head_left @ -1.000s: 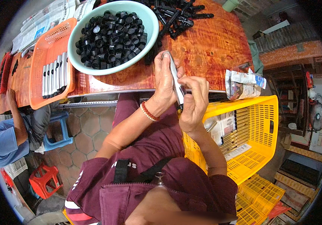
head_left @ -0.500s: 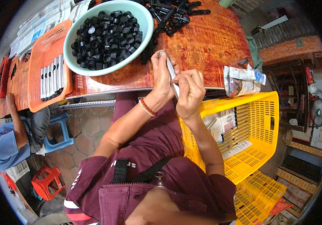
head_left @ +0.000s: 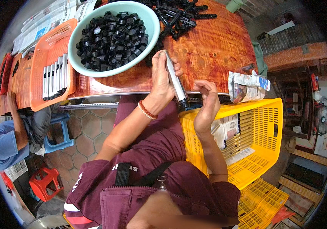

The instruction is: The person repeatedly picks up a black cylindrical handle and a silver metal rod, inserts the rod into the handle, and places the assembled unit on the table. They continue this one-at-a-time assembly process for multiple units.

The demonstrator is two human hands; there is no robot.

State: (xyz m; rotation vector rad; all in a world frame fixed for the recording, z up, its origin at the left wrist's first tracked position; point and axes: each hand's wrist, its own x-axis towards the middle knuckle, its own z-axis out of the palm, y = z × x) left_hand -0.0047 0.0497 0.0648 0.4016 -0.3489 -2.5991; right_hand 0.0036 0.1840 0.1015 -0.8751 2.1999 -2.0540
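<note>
A silver metal tube [head_left: 175, 79] with a black fitting at its near end lies tilted in my left hand [head_left: 162, 76], whose fingers wrap round its upper part. My right hand [head_left: 207, 105] is off the tube, just right of its black end, with fingers apart and slightly curled and nothing visible in them. Beyond my left hand stands a pale green basin [head_left: 154, 32] full of small black caps [head_left: 112, 40]. Several long black plastic parts [head_left: 177, 19] are piled on the table to the right of the basin.
An orange basket [head_left: 37, 57] at left holds several silver tubes [head_left: 56, 76]. Beside my right forearm is a yellow crate [head_left: 276, 152] with wrapped rows of tubes. A paper-covered bag [head_left: 247, 87] sits at the right end of the wooden table [head_left: 213, 49]. Another person [head_left: 9, 141] sits far left.
My right hand has let go of the tube and moved right and down, its fingers opening. The tube's black lower end now shows, and my left hand still grips it.
</note>
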